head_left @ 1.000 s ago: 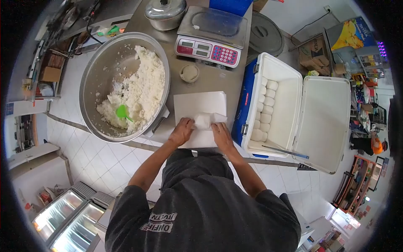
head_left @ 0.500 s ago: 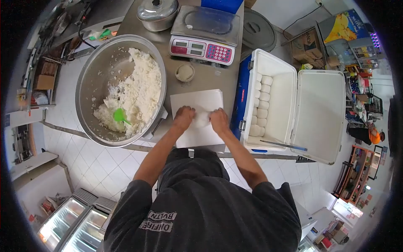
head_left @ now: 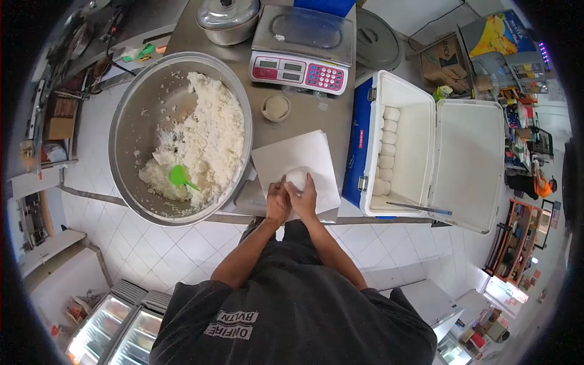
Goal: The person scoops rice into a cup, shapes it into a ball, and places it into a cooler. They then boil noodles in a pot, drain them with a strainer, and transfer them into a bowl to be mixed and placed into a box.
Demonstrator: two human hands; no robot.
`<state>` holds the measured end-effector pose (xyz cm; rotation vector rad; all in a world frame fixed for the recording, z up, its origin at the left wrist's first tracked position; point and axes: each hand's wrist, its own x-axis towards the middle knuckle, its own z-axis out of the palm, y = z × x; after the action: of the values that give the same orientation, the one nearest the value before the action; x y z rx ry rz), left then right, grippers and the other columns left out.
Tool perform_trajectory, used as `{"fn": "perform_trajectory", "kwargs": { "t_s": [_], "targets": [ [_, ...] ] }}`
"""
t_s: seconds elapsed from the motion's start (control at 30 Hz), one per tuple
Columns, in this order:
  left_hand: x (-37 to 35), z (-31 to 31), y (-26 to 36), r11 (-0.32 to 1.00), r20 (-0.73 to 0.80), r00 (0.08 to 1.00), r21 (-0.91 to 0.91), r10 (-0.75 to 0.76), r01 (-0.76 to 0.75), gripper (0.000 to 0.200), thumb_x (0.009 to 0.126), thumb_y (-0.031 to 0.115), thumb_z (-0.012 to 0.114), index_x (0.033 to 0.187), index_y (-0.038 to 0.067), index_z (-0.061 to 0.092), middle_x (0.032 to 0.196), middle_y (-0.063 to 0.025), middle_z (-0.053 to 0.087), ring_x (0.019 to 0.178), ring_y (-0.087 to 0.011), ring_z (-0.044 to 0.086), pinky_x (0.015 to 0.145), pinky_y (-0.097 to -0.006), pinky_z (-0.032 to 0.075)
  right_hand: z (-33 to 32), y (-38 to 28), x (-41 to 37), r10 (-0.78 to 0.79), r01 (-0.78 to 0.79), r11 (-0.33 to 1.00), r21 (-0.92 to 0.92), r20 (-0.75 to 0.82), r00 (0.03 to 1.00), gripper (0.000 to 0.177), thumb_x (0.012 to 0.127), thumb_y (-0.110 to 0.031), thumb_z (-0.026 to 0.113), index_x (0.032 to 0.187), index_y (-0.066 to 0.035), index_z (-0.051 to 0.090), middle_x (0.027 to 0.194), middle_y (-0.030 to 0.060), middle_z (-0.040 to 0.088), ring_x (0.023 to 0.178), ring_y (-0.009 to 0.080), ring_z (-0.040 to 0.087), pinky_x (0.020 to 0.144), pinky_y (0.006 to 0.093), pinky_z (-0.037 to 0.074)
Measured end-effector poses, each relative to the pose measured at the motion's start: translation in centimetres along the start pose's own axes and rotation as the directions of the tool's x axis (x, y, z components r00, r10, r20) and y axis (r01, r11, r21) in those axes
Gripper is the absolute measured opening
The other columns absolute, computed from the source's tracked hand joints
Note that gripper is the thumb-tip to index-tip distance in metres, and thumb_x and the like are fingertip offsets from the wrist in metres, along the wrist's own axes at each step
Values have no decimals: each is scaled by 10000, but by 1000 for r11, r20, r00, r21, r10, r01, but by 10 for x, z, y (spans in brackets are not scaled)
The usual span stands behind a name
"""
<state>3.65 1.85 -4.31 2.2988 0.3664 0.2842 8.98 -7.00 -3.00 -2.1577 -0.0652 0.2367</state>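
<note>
A rounded white bundle (head_left: pixel 297 177), apparently rice wrapped in a thin sheet, is held between both hands over a stack of white sheets (head_left: pixel 323 155). My right hand (head_left: pixel 302 198) curls round its near right side, thumb and fingers against it. My left hand (head_left: pixel 278 202) is closed at its lower left, fingers close to the right hand; what they pinch is partly hidden. To the left, a big metal basin (head_left: pixel 131 121) contains loose cooked rice (head_left: pixel 210 131) with a green scoop (head_left: pixel 179 176) in it. A small bowl (head_left: pixel 276 108) with rice stands beyond the sheets.
A digital scale (head_left: pixel 298 74) and a lidded pot (head_left: pixel 228 21) are at the table's back. On the right, an open blue-and-white cooler (head_left: pixel 410 140) holds rows of white bundles (head_left: pixel 387 140), with a thin rod (head_left: pixel 420 208) across its near edge. Another person (head_left: pixel 535 184) stands far right.
My hands have come together and lifted the white bundle off the sheets, where it lay flatter between them. The view has shifted slightly, and the sheets appear turned.
</note>
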Motion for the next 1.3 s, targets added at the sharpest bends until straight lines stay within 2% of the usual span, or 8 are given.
{"fn": "perform_trajectory", "kwargs": {
  "t_s": [0.17,0.23,0.33,0.63,0.77,0.9,1.07,1.3],
  "targets": [
    [-4,2,0,996,67,997,-78,-40,45,455,913,152,538,1309,-70,510,1025,-193,626,972,-325,557,913,-417,450,-17,-12,6,107,-115,991,65,115,988,695,833,-349,737,1283,90,441,1208,318,569,1140,415,573,947,467,456],
    [2,-18,38,645,161,920,-669,-358,368,413,993,264,475,1214,-72,565,1010,-145,643,959,-253,577,908,-385,452,-33,-28,2,136,-152,981,123,132,982,651,839,-318,732,1272,75,446,1190,301,585,1120,410,587,930,469,465],
    [21,-39,82,235,496,699,-702,-515,672,455,1021,358,441,1152,-55,581,1015,-107,647,956,-189,588,894,-348,461,-70,-57,-13,39,-56,972,229,76,996,575,853,-176,694,1289,73,414,1147,284,603,1062,429,603,890,479,483],
    [52,-24,184,306,586,760,-695,-281,650,344,999,292,493,1125,-21,557,917,-79,619,793,-130,584,691,-263,488,-189,-61,-22,-348,362,899,-244,99,932,629,901,-44,571,1419,79,236,1340,345,342,1274,477,343,1092,482,286],
    [70,36,219,245,631,759,-720,-159,650,317,977,244,528,1130,-33,537,974,-103,608,872,-174,578,793,-302,478,-286,-55,20,16,-64,989,131,341,940,614,910,-110,619,1431,4,315,1206,229,550,1141,402,532,1022,476,394],
    [79,71,238,883,126,980,-427,-156,196,385,947,209,571,1231,-37,486,1238,-190,471,1218,-278,423,1028,-401,349,-342,24,109,43,-47,999,3,339,940,572,881,-82,669,1375,5,394,1172,207,585,1122,378,571,1006,436,426],
    [36,63,184,672,103,822,-522,-561,524,449,974,216,542,1357,-3,457,1325,-164,454,1246,-264,429,1079,-362,325,-302,200,221,-38,378,850,-367,673,739,549,803,-180,751,1255,5,500,1165,205,618,1126,376,574,961,423,464],
    [-13,24,170,412,139,566,-550,-813,727,443,976,270,528,1336,16,481,1314,-136,511,1221,-242,482,1012,-378,405,-263,228,248,64,127,982,-138,883,466,484,767,-199,768,1186,-30,596,1128,186,633,1099,337,557,956,390,444]
  ]
}}
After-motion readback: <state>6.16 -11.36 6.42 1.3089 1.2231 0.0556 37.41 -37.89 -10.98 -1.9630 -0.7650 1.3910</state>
